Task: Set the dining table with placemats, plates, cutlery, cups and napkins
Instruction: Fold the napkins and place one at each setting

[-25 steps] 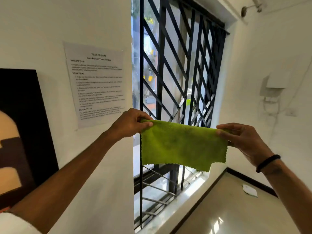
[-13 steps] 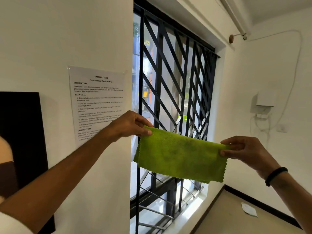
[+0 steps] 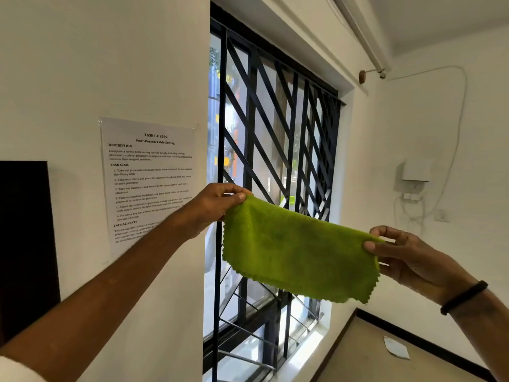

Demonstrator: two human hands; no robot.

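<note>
green napkin stretched (zigzag-edged), left hand and right hand fingers pinching its corners.

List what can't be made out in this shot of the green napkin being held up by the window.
- Head view: the dining table, placemats, plates, cutlery and cups lie outside the frame.
- Printed sheet: headings read, but the small body lines are too blurred, and the left arm covers its lower right corner.
- Green napkin: its corners under the left hand and right hand are hidden by the pinching fingers.
- Window grille: the napkin hides part of it.
</note>
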